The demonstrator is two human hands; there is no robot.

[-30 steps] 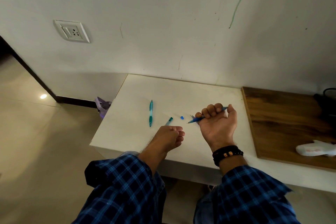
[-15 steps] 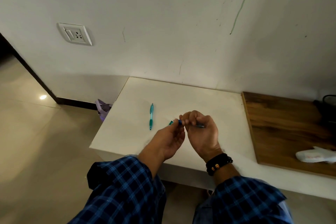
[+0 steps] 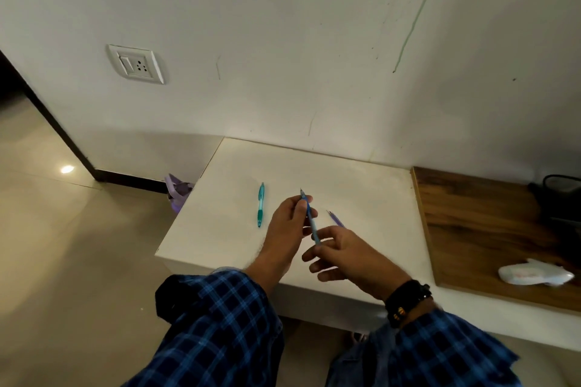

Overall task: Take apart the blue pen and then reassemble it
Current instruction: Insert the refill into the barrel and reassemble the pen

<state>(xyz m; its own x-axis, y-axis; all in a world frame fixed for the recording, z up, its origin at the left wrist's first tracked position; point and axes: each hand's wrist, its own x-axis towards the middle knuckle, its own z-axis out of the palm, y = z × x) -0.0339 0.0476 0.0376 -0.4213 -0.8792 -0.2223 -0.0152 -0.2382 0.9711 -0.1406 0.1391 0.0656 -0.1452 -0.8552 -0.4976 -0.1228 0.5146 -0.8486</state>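
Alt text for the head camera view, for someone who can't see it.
Two hands hold a blue pen above a white table: the left hand pinches its far end, the right hand its near end. A teal pen lies on the table to their left.

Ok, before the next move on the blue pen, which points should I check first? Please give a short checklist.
1. Grip on the blue pen: ok; the left hand pinches near the tip and the right hand pinches the rear end.
2. Loose bluish part in view: ok; it lies on the table, right of the hands.
3. Teal pen out of the way: ok; it lies left of the hands.
4. Pen complete: probably not ok, judging by that loose part.
5. Small pieces inside the barrel: cannot tell, too small.
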